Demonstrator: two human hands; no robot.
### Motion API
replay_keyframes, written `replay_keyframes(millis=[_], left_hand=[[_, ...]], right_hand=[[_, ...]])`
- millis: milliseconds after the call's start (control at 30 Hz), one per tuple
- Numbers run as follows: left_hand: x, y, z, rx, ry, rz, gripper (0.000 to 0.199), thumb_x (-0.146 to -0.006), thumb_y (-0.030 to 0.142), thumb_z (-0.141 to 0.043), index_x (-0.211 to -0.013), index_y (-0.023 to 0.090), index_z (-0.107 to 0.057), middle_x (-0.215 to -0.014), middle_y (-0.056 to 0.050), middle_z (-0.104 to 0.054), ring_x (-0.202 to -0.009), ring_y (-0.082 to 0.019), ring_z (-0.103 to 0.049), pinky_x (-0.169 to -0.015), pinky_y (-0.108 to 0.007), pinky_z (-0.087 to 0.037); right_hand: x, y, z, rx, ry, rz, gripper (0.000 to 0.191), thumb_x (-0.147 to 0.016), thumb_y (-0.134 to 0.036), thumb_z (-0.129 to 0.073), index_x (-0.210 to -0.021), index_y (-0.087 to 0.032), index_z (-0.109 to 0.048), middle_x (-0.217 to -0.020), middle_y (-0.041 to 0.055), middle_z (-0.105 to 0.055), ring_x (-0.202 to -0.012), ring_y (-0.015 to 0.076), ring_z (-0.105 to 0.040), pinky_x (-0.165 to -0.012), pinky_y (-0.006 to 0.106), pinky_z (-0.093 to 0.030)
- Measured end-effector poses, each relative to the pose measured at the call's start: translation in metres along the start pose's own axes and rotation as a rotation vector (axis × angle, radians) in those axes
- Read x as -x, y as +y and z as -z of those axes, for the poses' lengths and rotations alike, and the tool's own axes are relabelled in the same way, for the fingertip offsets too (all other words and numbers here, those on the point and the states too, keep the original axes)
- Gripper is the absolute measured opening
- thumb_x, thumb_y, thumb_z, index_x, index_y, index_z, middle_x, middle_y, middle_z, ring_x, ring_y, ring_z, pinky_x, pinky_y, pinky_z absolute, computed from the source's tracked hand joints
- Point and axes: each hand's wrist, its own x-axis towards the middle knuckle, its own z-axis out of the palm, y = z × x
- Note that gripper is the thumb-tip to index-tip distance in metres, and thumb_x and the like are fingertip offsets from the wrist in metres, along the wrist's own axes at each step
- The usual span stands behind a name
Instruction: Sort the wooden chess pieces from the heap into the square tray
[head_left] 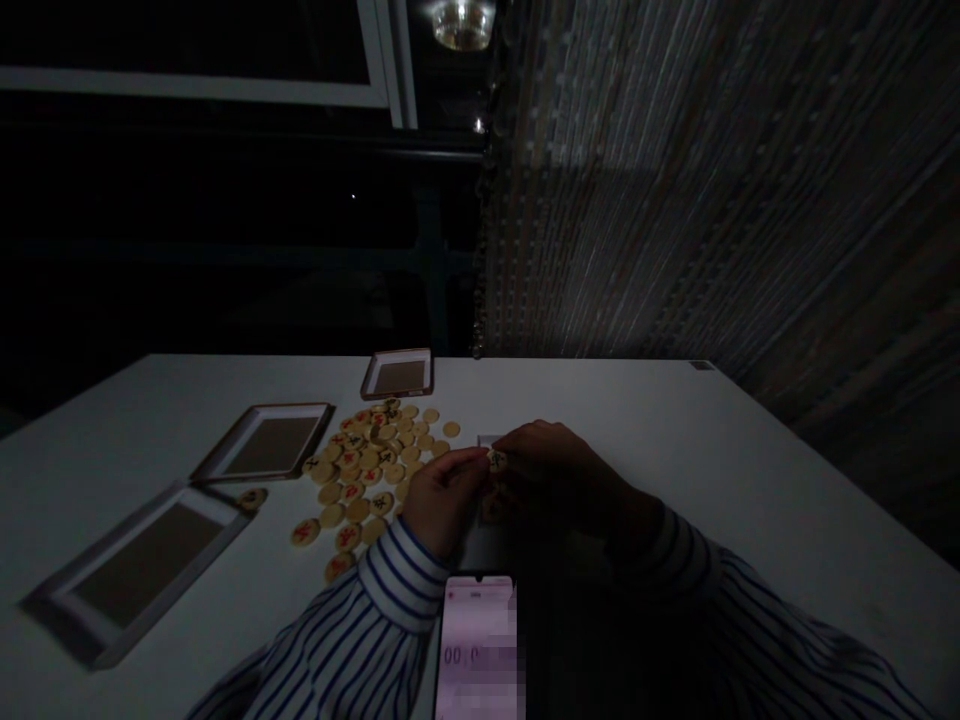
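Observation:
Between the fingertips of both hands is a round, pale Chinese chess piece (pixel 496 460) with a dark character facing me. My left hand (pixel 441 498) pinches it from the left. My right hand (pixel 566 470) lies in shadow, its fingers closed at the piece's right edge. Just below and behind the hands sits a small pale-rimmed box (pixel 487 440), mostly covered by them; one or two more pieces show dimly in the shadow there. Left of my left hand spreads a loose pile of Chinese chess pieces (pixel 369 458), some with red characters, some dark, some blank side up.
Three open, shallow box parts lie on the white table (pixel 750 520): one at the back (pixel 397 377), one at the left (pixel 274 442), one nearer me (pixel 146 570). A lit phone (pixel 476 640) showing a timer is in front of me. A bead curtain (pixel 637 180) hangs behind. The room is dark.

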Motion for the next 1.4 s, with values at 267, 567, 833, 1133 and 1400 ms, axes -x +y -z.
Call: replay_keyframes(millis=[267, 567, 833, 1133, 1400], left_hand=[[0.002, 0.003, -0.001, -0.044, -0.006, -0.011, 0.022, -0.053, 0.024, -0.07, -0.071, 0.013, -0.067, -0.066, -0.004, -0.068, -0.062, -0.015, -0.062, -0.059, -0.023, -0.05], [0.0, -0.005, 0.001, -0.172, -0.047, -0.097, 0.016, -0.062, 0.023, -0.063, -0.074, 0.014, -0.065, -0.066, -0.002, -0.068, -0.062, -0.014, -0.062, -0.058, -0.023, -0.05], [-0.006, -0.02, 0.013, -0.772, -0.087, -0.54, 0.018, -0.073, 0.023, -0.052, -0.086, 0.017, -0.063, -0.084, -0.005, -0.065, -0.079, -0.016, -0.06, -0.073, -0.03, -0.048], [-0.008, -0.021, 0.016, -0.977, -0.108, -0.661, 0.018, -0.074, 0.019, -0.05, -0.087, 0.018, -0.061, -0.086, -0.005, -0.063, -0.083, -0.016, -0.058, -0.077, -0.032, -0.047], [-0.01, -0.024, 0.017, -0.999, -0.111, -0.682, 0.016, -0.074, 0.019, -0.05, -0.086, 0.017, -0.061, -0.085, -0.006, -0.063, -0.083, -0.017, -0.058, -0.076, -0.034, -0.047]], right_hand=[[0.0, -0.004, 0.007, 0.04, -0.047, 0.023, 0.021, -0.076, -0.033, -0.052, -0.092, -0.02, -0.054, -0.084, 0.0035, -0.06, -0.071, 0.0142, -0.049, -0.058, 0.026, -0.029], [0.004, -0.006, 0.02, 0.132, -0.094, -0.016, 0.022, -0.078, -0.03, -0.048, -0.095, -0.018, -0.055, -0.086, 0.0049, -0.06, -0.078, 0.0161, -0.051, -0.065, 0.027, -0.031], [0.015, 0.009, 0.03, 0.156, -0.146, -0.084, 0.029, -0.075, -0.027, -0.051, -0.103, -0.016, -0.055, -0.091, 0.0078, -0.062, -0.085, 0.0175, -0.054, -0.072, 0.028, -0.035], [0.02, 0.017, 0.03, 0.261, -0.319, -0.121, 0.023, -0.073, -0.029, -0.051, -0.093, -0.021, -0.059, -0.085, 0.0053, -0.063, -0.076, 0.0165, -0.057, -0.066, 0.027, -0.037], [0.021, 0.02, 0.022, 0.298, -0.362, -0.14, 0.022, -0.074, -0.028, -0.049, -0.089, -0.019, -0.062, -0.086, 0.0084, -0.061, -0.079, 0.0183, -0.056, -0.065, 0.028, -0.037]])
